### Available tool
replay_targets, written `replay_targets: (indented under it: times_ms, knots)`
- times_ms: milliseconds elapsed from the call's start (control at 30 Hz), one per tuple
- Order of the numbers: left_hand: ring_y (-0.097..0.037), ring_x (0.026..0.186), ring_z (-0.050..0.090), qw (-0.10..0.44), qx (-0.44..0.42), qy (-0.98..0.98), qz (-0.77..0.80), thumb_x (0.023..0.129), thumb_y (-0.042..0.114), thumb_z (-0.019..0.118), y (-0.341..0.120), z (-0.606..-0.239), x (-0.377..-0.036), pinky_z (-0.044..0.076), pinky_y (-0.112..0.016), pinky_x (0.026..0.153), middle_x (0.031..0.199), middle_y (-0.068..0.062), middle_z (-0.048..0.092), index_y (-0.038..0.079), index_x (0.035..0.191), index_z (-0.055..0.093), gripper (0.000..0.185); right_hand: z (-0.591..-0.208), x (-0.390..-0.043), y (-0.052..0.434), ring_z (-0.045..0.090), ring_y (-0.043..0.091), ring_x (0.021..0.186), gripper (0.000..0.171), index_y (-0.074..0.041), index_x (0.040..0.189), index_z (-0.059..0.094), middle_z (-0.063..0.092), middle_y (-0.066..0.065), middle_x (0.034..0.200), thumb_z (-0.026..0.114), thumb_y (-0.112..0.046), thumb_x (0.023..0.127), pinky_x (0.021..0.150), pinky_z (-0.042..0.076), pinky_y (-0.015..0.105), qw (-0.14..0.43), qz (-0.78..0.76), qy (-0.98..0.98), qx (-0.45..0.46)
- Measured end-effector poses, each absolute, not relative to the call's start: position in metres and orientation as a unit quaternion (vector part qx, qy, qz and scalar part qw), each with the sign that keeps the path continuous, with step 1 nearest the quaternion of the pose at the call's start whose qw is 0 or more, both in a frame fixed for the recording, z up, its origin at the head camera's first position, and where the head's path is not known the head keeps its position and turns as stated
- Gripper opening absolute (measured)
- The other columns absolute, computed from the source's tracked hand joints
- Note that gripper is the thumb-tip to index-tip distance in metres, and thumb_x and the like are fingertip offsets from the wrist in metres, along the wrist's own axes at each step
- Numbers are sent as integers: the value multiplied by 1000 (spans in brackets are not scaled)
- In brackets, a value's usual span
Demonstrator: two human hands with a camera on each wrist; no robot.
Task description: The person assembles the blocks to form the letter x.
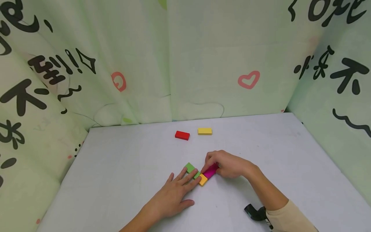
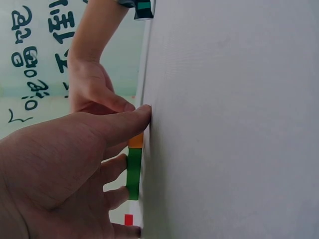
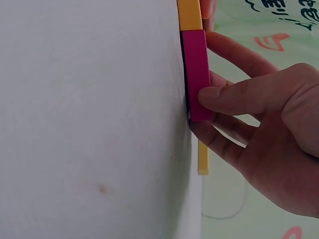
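White tabletop (image 1: 116, 167), pale green printed curtains (image 1: 200, 48) on three sides; right hand (image 1: 233, 166) pinches magenta block (image 1: 210, 171) mid-table, touching orange block (image 1: 203, 180); left hand (image 1: 174, 197) spread, touching green block (image 1: 189, 167)

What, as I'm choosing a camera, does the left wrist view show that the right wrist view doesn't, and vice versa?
Only the left wrist view shows the green block, the red block and the dark wrist device.
Only the right wrist view shows the magenta block and the yellow block.
Both show the orange block, the right hand, the left hand (a sliver in the second), the table and the curtain.
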State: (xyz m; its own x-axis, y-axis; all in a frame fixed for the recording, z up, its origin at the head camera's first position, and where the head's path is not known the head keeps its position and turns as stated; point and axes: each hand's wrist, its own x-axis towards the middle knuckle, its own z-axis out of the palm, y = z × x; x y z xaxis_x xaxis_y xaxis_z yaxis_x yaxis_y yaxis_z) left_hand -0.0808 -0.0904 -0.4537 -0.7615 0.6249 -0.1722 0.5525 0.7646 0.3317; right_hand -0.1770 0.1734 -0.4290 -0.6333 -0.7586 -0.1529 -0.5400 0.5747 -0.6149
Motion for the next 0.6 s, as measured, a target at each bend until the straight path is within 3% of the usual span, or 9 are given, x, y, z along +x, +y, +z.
replay_targets:
  times_ms: [600]
  knots:
    - [-28,162,18,133,320,930,121,100,47,67,-90,-455,-82,31,-68,120,174,13,17,35,165,29,76,-430,-177,173,62,9,100,50,-22,112,82,68,-11,105,62,17,87,87,56,28,203,-280,861,-374]
